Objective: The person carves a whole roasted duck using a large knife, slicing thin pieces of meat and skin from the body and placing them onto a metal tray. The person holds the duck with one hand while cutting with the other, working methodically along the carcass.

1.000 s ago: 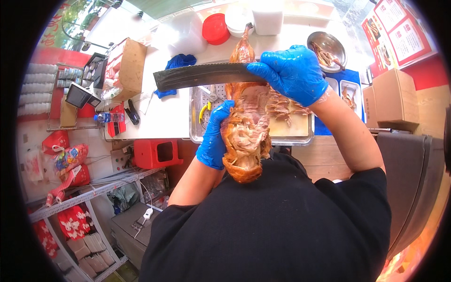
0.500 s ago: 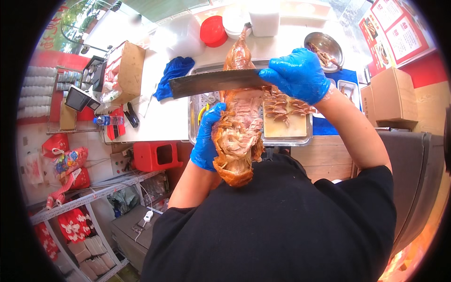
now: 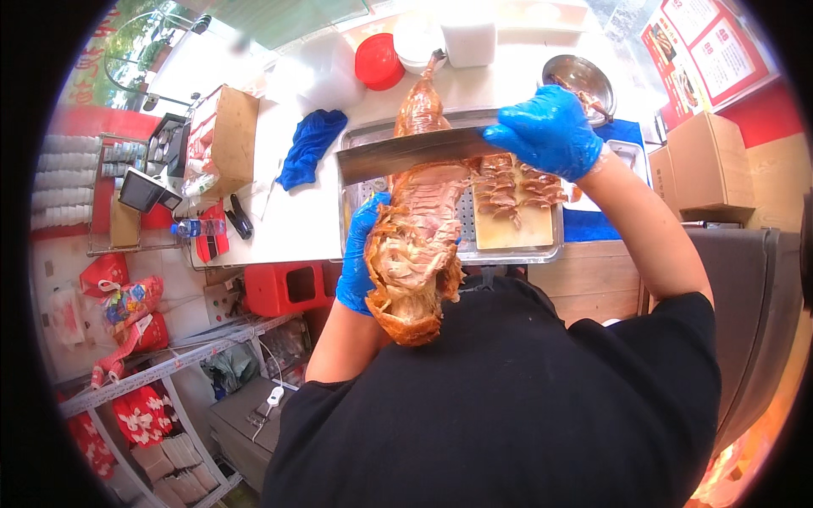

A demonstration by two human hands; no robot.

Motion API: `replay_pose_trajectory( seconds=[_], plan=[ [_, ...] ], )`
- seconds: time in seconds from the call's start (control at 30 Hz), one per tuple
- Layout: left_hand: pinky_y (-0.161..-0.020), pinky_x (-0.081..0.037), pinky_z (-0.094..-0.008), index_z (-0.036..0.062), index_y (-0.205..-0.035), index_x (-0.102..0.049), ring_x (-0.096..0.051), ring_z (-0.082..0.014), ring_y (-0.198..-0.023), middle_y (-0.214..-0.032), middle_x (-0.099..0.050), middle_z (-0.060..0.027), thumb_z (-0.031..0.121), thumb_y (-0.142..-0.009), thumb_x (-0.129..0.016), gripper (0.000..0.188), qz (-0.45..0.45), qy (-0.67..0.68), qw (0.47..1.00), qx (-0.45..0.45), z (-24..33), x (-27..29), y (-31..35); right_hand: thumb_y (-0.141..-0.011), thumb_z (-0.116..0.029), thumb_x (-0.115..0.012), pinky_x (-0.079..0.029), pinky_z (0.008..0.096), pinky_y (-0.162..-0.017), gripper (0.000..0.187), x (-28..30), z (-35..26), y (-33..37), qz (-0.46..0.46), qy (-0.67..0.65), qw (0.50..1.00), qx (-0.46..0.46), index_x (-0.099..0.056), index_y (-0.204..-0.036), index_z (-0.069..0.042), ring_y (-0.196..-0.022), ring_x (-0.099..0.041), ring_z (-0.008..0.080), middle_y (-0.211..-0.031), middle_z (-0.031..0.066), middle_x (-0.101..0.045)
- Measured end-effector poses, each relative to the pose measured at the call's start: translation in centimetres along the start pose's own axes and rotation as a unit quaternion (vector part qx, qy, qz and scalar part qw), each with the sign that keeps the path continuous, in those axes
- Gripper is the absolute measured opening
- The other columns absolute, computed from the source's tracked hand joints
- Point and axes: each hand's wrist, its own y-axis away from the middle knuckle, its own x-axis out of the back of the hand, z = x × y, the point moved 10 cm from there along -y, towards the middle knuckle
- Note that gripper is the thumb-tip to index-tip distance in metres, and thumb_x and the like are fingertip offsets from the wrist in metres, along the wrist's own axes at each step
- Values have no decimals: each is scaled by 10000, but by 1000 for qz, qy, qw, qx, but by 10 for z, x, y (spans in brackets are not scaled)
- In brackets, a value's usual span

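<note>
My left hand [image 3: 357, 258], in a blue glove, grips the left side of a roast duck [image 3: 422, 216] and holds it up in front of my body. The neck end points away from me; browned skin covers it, while pale carved meat shows in the middle. Closed around the handle, my gloved right hand [image 3: 546, 135] holds a long, broad-bladed knife [image 3: 402, 156] level across the duck. The blade hides part of the bird. Just right of the duck, rows of sliced duck [image 3: 501, 190] lie on a pale cutting board [image 3: 512, 234].
The board sits in a metal tray [image 3: 508, 256] on the white counter. Behind it stand a red lid [image 3: 378, 62], white tubs and a steel bowl [image 3: 584, 80] of duck pieces. A blue cloth [image 3: 312, 148] lies left, a cardboard box [image 3: 710, 165] stands right.
The duck and my left hand have shifted a little left and toward me. My right hand and the knife have moved slightly right, so the blade tip reaches less far left.
</note>
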Motion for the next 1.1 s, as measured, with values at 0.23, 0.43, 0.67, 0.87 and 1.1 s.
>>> replay_pose_trajectory(
  seconds=[0.23, 0.43, 0.67, 0.87, 1.1],
  plan=[
    [-949, -529, -446, 37, -1351, -479, -624, -302, -1103, -1251, -601, -172, 391, -916, -571, 568, -12, -19, 999, 23, 0, 7, -4, -917, -403, -616, -448, 398, -483, 386, -8, 1, -5, 17, -43, 998, -29, -589, -628, -150, -464, -544, 325, -540, 123, -549],
    [-956, -520, -468, 52, -1362, -464, -618, -311, -1103, -1270, -582, -172, 440, -928, -554, 589, -29, -12, 999, 17, -1, 5, -9, -905, -405, -626, -458, 410, -476, 379, -13, 4, 3, -9, -23, 1000, -16, -574, -630, -149, -492, -565, 328, -533, 122, -537],
    [-957, -524, -422, 57, -1360, -465, -618, -276, -1099, -1258, -592, -144, 446, -935, -553, 582, -3, -77, 997, -11, 2, 1, -17, -886, -482, -617, -480, 391, -492, 383, -45, 8, 9, -64, -100, 989, -94, -651, -697, -151, -540, -599, 338, -616, 118, -603],
    [-952, -523, -434, 72, -1345, -478, -625, -279, -1085, -1231, -609, -141, 461, -935, -551, 570, 37, -99, 994, -29, -4, 12, -19, -765, -667, -649, -497, 363, -504, 492, -44, -4, -2, -62, -84, 985, -134, -722, -744, -181, -542, -624, 308, -620, 105, -631],
    [-966, -511, -426, 81, -1338, -484, -619, -264, -1095, -1210, -618, -123, 442, -926, -570, 555, 40, -112, 992, -47, -3, 17, -34, -779, -742, -568, -522, 396, -619, 638, -85, 8, 29, -191, -130, 936, -264, -741, -773, -128, -642, -651, 333, -681, 146, -654]
  ],
)
